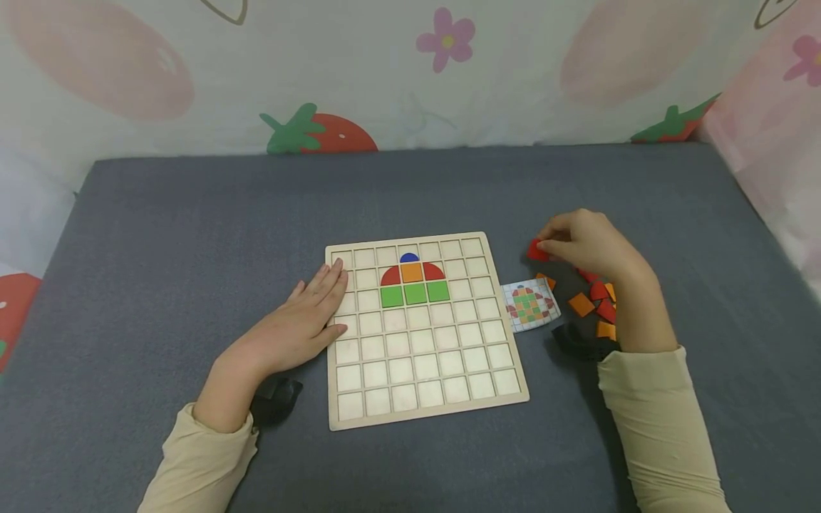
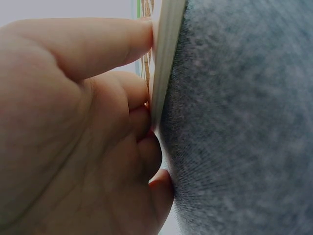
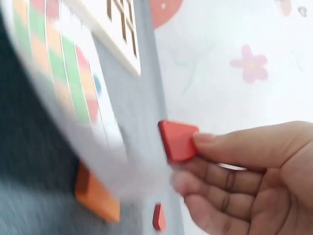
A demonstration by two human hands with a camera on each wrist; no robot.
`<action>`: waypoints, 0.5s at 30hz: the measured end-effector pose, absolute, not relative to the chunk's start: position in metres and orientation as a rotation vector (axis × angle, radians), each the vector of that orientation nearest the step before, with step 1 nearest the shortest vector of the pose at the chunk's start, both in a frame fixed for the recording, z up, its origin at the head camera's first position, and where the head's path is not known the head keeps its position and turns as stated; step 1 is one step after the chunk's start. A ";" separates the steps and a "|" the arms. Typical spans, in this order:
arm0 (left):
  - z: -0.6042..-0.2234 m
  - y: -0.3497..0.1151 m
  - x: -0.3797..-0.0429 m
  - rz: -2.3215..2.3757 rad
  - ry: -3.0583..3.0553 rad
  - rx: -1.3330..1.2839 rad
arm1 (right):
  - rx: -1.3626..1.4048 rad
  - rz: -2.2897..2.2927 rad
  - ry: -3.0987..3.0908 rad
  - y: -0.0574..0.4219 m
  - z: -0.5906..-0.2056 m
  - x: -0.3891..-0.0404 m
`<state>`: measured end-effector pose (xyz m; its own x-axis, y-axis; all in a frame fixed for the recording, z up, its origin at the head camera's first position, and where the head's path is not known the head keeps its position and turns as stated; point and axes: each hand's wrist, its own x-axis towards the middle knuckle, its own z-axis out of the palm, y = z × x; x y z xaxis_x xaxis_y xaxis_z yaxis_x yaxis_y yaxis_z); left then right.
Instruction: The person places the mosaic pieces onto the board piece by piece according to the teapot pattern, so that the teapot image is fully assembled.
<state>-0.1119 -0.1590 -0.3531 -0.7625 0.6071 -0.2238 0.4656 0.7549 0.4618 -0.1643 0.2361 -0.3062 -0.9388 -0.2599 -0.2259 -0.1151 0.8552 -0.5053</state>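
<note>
My right hand (image 1: 586,241) pinches a red tile (image 1: 537,249) between thumb and fingers, right of the board and above the table. In the right wrist view this red tile (image 3: 179,141) shows straight edges and one rounded side. The left hand (image 1: 300,324) lies with straight fingers on the left edge of a wooden grid board (image 1: 420,367). On the board's upper rows sit a blue half-round tile (image 1: 409,258), an orange square (image 1: 411,272) between two red rounded tiles (image 1: 390,276), and a row of green squares (image 1: 415,293).
A pattern card (image 1: 531,305) lies against the board's right edge. Beyond it are several loose orange squares (image 1: 581,305) and red pieces (image 1: 606,311), partly hidden by the right forearm. Dark cloth covers the table (image 1: 224,235); a printed curtain (image 1: 500,85) hangs behind.
</note>
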 end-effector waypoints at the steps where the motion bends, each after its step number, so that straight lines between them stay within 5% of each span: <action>1: -0.353 -0.159 -0.112 0.544 2.592 0.824 | -0.298 -0.740 2.740 0.233 -0.306 -0.164; 15: -0.355 -0.160 -0.112 0.551 2.587 0.832 | -0.508 -0.848 2.610 0.185 -0.313 -0.156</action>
<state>-0.1121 -0.1597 -0.3548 -0.7590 0.6124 -0.2210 0.4691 0.7498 0.4666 -0.1560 0.1850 -0.3126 -0.8749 -0.4343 -0.2144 -0.2252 0.7567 -0.6137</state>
